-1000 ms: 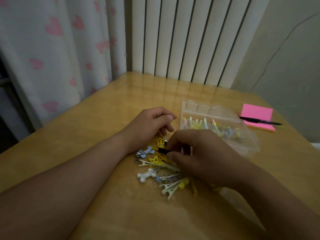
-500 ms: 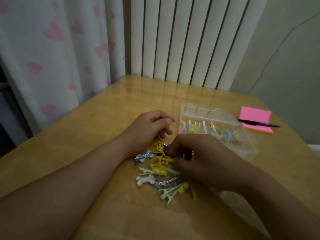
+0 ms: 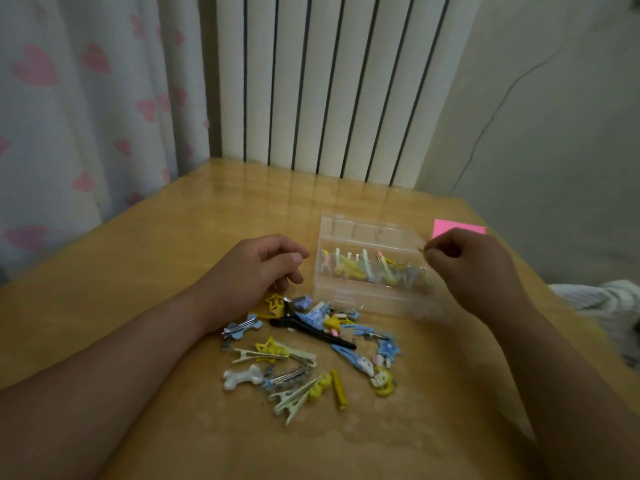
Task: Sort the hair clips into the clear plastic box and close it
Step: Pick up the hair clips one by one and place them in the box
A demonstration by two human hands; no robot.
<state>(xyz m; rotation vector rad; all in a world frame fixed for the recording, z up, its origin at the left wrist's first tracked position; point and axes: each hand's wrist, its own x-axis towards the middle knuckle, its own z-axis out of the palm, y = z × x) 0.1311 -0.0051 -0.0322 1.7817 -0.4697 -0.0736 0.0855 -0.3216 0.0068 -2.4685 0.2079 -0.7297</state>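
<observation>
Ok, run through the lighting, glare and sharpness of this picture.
Head view: dim and warm overall, no hard shadows; the glossy table mirrors the radiator slats as pale streaks at its far edge; the clear plastic box looks hazy, its clips smeared; the loose hair clips are fairly sharp; wide-angle bowing at the edges.

Loose clips (image 3: 304, 344) lie before the box (image 3: 370, 299), perhaps touching it; more inside

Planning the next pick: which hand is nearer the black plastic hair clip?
Left. The left hand rests beside the black hair clip; the right hand is at the right end of the clear plastic box.
</observation>
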